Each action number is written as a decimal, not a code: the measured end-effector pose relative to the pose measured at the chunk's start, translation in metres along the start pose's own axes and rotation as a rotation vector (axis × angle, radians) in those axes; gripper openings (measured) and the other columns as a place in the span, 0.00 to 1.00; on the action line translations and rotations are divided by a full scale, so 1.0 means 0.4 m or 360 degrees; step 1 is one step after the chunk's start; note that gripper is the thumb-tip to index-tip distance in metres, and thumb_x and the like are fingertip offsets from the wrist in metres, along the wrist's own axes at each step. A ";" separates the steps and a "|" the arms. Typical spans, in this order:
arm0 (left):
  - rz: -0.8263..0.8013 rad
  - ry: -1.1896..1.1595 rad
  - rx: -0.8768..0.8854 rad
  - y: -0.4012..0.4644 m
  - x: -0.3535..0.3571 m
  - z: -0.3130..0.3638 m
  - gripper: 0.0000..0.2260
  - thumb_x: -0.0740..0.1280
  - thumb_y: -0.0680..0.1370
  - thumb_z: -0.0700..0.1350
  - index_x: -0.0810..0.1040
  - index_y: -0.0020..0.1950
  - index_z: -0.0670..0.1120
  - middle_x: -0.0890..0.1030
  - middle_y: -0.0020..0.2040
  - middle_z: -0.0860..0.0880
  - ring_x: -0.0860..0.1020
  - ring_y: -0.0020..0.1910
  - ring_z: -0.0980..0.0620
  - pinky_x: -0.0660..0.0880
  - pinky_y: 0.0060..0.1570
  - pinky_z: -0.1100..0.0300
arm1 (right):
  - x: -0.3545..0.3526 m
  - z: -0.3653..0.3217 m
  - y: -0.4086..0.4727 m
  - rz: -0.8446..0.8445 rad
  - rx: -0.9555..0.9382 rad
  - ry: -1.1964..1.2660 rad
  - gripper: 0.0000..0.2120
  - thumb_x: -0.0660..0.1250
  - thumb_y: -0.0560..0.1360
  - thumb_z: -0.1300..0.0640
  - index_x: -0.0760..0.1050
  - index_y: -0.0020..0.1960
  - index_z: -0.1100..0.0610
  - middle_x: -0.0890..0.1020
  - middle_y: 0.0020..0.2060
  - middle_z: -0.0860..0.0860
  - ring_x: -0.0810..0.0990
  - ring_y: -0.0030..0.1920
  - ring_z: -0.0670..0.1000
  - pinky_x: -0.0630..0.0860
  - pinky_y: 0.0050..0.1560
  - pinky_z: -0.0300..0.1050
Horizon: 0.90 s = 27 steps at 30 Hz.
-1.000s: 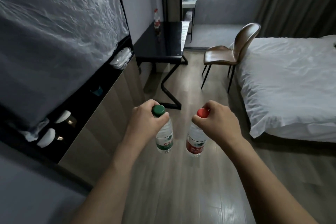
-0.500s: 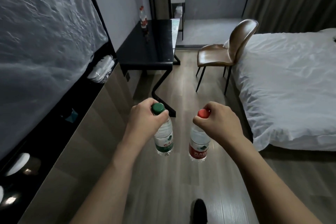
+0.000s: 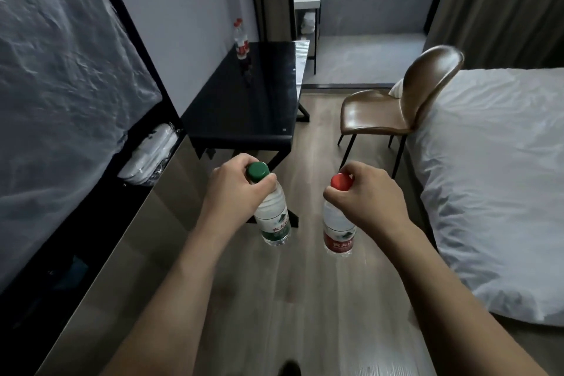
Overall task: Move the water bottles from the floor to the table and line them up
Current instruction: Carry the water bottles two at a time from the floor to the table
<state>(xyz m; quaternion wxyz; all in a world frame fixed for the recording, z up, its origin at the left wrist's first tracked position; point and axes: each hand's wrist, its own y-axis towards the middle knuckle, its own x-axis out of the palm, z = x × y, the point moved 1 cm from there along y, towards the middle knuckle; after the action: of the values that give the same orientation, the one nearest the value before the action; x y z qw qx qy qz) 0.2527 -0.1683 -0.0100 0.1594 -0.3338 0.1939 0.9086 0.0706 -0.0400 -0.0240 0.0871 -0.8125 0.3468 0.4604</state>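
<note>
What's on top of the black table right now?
One red-capped bottle stands upright at the far end of the black table, near the wall. The rest of the top shows only reflections; nothing there is covered.

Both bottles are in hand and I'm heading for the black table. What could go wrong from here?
1. Each hand grips only near the cap: left hand on the green-capped bottle, right hand on the red-capped bottle; either could swing or slip.
2. The bottle already on the table could get knocked.
3. The chair narrows the path.

We see a brown chair (image 3: 396, 110) beside a white bed (image 3: 494, 180), w/ curtains (image 3: 503, 3) behind.
</note>
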 end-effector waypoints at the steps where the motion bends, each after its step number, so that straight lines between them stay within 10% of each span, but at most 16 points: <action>1: 0.0003 -0.0009 -0.0007 0.044 0.013 -0.006 0.07 0.74 0.69 0.53 0.78 0.40 0.52 0.78 0.31 0.55 0.76 0.34 0.60 0.70 0.32 0.65 | 0.014 0.001 0.045 0.0003 0.0008 0.0001 0.11 0.67 0.64 0.44 0.76 0.42 0.48 0.79 0.37 0.46 0.78 0.38 0.51 0.71 0.35 0.43; 27: -0.0016 -0.0130 -0.0009 1.051 0.380 -0.008 0.07 0.73 0.68 0.54 0.78 0.39 0.54 0.80 0.35 0.60 0.78 0.35 0.60 0.77 0.35 0.58 | 0.177 0.096 1.069 0.0023 0.0040 0.0017 0.13 0.68 0.63 0.43 0.77 0.42 0.50 0.80 0.36 0.45 0.78 0.39 0.49 0.72 0.36 0.43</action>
<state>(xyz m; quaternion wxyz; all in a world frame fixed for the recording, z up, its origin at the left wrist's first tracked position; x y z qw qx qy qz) -0.0321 -0.5129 -0.0103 0.1708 -0.2979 0.1830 0.9212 -0.2071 -0.3748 -0.0269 0.0920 -0.8113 0.3588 0.4523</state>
